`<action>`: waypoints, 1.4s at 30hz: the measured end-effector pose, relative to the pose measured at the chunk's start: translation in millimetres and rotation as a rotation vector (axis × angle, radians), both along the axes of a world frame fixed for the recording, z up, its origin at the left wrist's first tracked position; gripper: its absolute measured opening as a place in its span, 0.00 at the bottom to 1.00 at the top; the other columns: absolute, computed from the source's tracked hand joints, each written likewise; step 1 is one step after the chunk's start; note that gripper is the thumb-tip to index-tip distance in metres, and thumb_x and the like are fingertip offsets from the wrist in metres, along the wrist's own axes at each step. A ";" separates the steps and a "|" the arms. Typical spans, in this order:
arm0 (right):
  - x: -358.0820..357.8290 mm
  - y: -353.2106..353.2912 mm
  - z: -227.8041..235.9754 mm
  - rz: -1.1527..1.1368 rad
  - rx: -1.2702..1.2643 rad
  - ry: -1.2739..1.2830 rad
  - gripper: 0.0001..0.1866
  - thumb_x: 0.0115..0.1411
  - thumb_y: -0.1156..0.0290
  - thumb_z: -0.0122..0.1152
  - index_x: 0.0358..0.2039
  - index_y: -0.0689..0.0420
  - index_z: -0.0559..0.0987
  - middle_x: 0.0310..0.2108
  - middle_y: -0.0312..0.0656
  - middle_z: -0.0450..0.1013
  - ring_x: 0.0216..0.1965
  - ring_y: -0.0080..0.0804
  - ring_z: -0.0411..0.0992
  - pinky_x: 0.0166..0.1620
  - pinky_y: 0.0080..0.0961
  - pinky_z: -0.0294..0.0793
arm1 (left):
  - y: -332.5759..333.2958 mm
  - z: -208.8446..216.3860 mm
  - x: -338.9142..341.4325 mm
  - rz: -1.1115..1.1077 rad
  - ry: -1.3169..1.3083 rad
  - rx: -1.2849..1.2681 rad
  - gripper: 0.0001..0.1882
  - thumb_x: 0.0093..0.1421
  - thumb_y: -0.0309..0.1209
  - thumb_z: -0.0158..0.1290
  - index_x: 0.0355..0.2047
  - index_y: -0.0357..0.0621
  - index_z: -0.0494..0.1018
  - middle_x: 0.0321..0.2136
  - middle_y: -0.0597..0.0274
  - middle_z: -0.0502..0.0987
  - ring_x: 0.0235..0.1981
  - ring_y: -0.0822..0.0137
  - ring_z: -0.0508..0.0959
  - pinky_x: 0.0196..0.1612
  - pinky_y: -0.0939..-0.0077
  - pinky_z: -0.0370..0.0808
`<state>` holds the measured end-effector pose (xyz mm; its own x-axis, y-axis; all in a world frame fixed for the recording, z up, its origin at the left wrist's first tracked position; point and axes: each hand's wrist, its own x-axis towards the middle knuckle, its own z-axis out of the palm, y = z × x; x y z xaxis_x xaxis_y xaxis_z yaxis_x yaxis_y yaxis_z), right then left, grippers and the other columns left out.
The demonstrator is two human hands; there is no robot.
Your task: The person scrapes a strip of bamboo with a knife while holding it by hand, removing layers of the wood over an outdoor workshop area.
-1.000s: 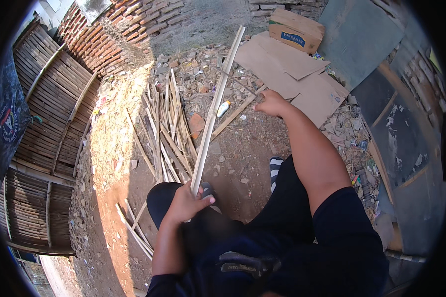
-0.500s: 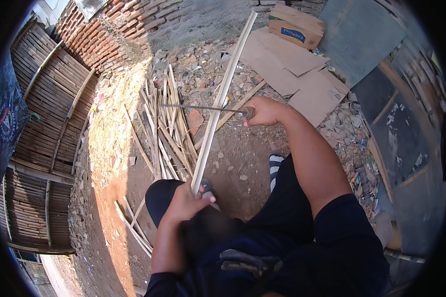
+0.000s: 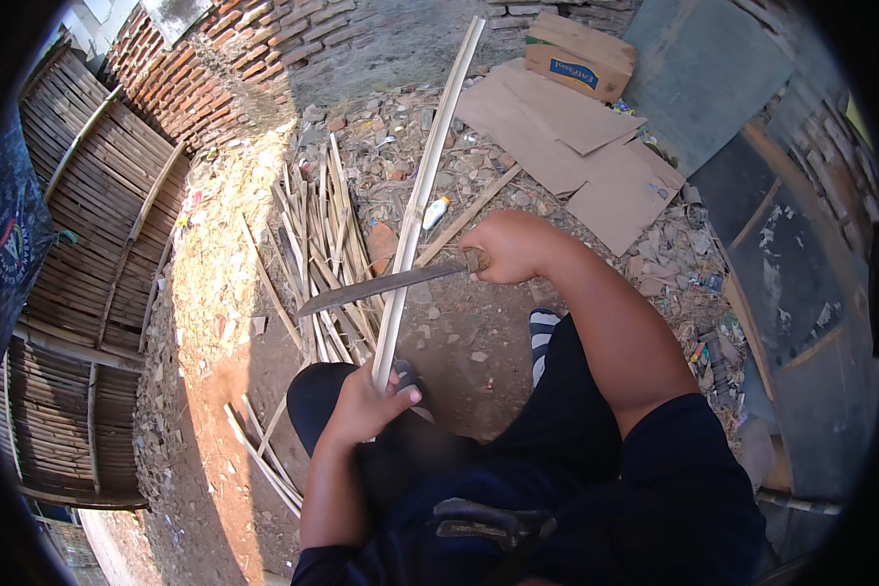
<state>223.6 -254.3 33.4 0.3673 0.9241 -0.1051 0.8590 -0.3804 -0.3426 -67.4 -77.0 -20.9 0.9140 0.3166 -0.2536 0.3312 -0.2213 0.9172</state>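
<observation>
A long pale bamboo strip (image 3: pixel 428 161) slants up and away from my left hand (image 3: pixel 369 402), which is closed round its near end by my left knee. My right hand (image 3: pixel 508 246) grips the handle of a machete (image 3: pixel 391 285). Its broad dark blade lies across the strip, pointing left, a little above the left hand; whether it bites into the strip I cannot tell. Behind the strip, several split bamboo pieces (image 3: pixel 327 234) lie in a heap on the ground.
More strips (image 3: pixel 264 459) lie left of my knee. A small white bottle (image 3: pixel 437 213) rests beyond the machete. Flattened cardboard (image 3: pixel 557 127) and a cardboard box (image 3: pixel 581 57) lie at the far right, near leaning dark panels (image 3: pixel 781 254). A bamboo fence (image 3: pixel 88 215) stands left, a brick wall (image 3: pixel 195 73) behind.
The machete has come down the strip toward my left hand, and its blade now shows its broad side. The strip's far end has shifted slightly left.
</observation>
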 end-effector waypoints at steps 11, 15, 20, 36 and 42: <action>82.1 -32.3 -34.3 -0.612 0.370 0.191 0.24 0.53 0.61 0.71 0.50 0.58 0.81 0.42 0.54 0.80 0.46 0.48 0.79 0.50 0.39 0.77 | 3.9 -2.7 -2.1 -0.063 0.044 0.049 0.21 0.51 0.30 0.73 0.35 0.44 0.69 0.23 0.74 0.69 0.24 0.81 0.67 0.28 0.83 0.66; 17.4 -10.8 -2.8 -0.175 0.127 -0.017 0.22 0.54 0.62 0.70 0.48 0.55 0.81 0.38 0.54 0.80 0.41 0.49 0.80 0.44 0.41 0.77 | 6.7 -8.9 -2.0 -0.003 0.071 0.036 0.23 0.51 0.34 0.73 0.37 0.40 0.70 0.25 0.70 0.71 0.27 0.76 0.70 0.32 0.78 0.71; 21.2 -16.9 17.7 -0.233 0.079 -0.039 0.21 0.56 0.62 0.68 0.50 0.55 0.81 0.40 0.50 0.81 0.44 0.50 0.79 0.47 0.44 0.77 | 1.0 -2.8 -2.8 -0.023 0.062 0.075 0.23 0.51 0.35 0.73 0.38 0.39 0.71 0.24 0.70 0.72 0.27 0.76 0.70 0.32 0.77 0.72; 4.5 -2.0 -0.5 -0.020 0.034 0.004 0.21 0.54 0.59 0.71 0.49 0.49 0.81 0.38 0.51 0.80 0.43 0.51 0.78 0.46 0.43 0.77 | 0.3 -2.7 1.4 -0.033 0.058 0.071 0.23 0.52 0.37 0.72 0.38 0.39 0.72 0.25 0.69 0.72 0.28 0.77 0.70 0.33 0.77 0.72; 86.7 -26.5 -28.2 -0.646 0.304 0.183 0.29 0.55 0.60 0.71 0.55 0.59 0.78 0.50 0.54 0.78 0.52 0.49 0.77 0.54 0.39 0.76 | 3.2 0.7 -1.8 -0.064 0.105 0.112 0.23 0.52 0.37 0.72 0.37 0.39 0.71 0.25 0.69 0.72 0.28 0.76 0.71 0.33 0.77 0.72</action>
